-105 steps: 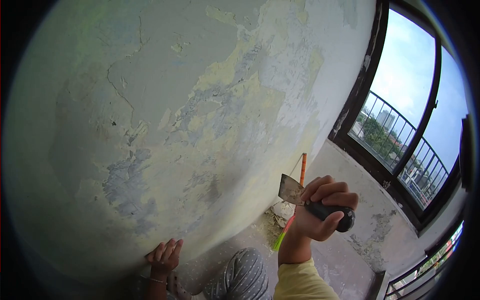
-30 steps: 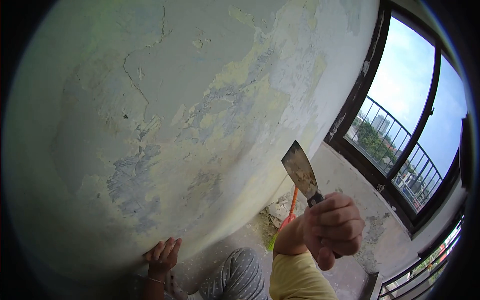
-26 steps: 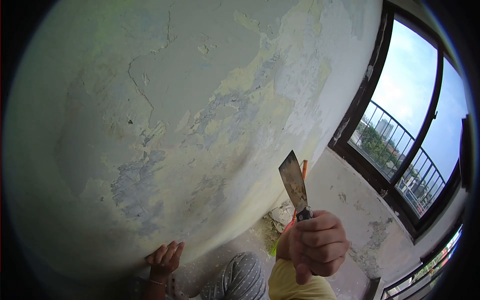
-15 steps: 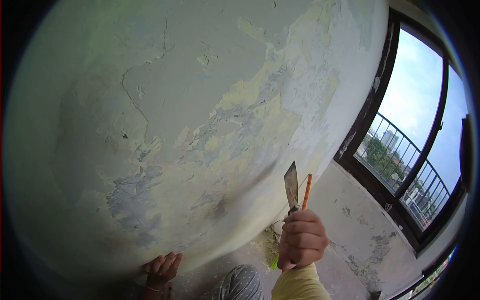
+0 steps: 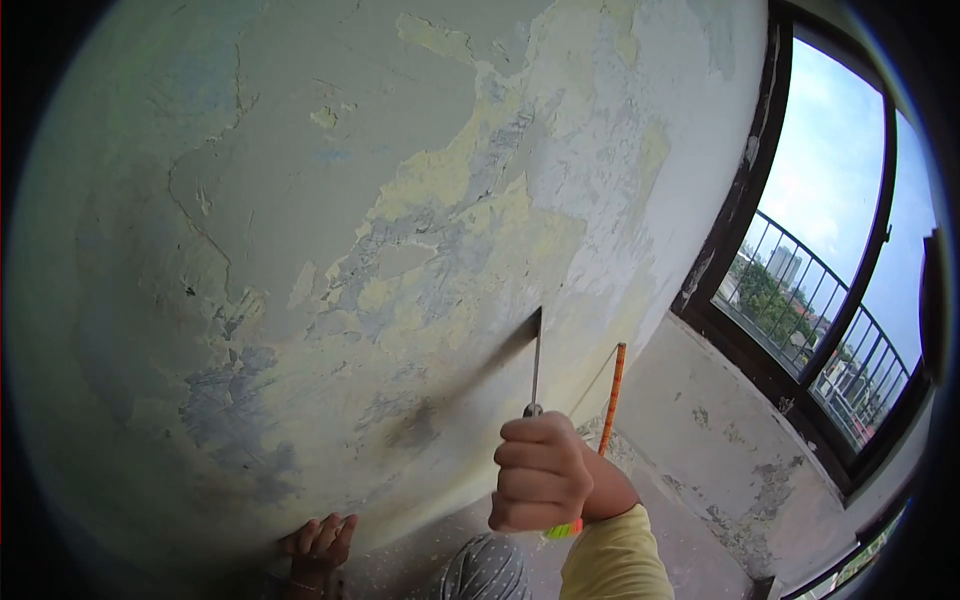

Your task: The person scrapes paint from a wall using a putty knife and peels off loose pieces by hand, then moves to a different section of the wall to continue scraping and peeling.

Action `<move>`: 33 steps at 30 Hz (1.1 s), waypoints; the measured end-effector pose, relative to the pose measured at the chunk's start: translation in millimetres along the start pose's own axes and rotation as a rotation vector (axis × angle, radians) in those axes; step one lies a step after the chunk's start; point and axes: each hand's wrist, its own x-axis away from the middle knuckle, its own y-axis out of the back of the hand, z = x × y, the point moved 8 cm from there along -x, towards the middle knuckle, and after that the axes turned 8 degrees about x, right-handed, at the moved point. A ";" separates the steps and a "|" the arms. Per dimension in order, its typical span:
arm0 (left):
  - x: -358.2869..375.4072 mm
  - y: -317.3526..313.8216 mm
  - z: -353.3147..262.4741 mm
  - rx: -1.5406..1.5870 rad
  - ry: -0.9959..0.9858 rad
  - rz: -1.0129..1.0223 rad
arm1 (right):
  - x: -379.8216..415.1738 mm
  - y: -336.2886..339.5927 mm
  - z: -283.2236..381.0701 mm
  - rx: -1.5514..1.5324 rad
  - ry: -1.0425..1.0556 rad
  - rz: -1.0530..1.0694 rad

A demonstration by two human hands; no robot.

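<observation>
Peeling wall (image 5: 430, 230), right hand (image 5: 543, 473) gripping scraper (image 5: 537, 360), left hand (image 5: 322, 545) nearby

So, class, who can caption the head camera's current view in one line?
Right hand gripping a putty knife seen edge-on, left hand lower against the peeling wall.

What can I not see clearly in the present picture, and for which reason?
All in the head view:
- Most of the handle of the scraper: inside the right hand.
- Its blade's faces: turned edge-on.
- Lower part of the orange stick: behind the right forearm.
- Wrist of the left hand: dim in shadow.
- Details of the buildings: too small.
</observation>
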 end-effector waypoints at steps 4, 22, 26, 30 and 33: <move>0.3 2.5 -0.4 0.030 0.008 0.026 | -4.6 2.4 -2.2 0.031 0.006 -0.034; 3.6 1.4 -0.7 0.013 0.021 0.031 | 13.9 4.7 -19.7 0.151 -0.020 0.032; 6.3 -0.8 -2.8 0.003 0.004 0.040 | -5.2 4.8 16.7 -0.019 0.080 0.086; 8.7 -3.8 -1.6 -0.003 0.012 0.032 | 21.0 3.5 -24.9 0.164 -0.059 0.069; 16.3 -4.5 -1.5 -0.024 -0.016 0.048 | 47.0 23.5 -55.1 0.259 -0.203 0.019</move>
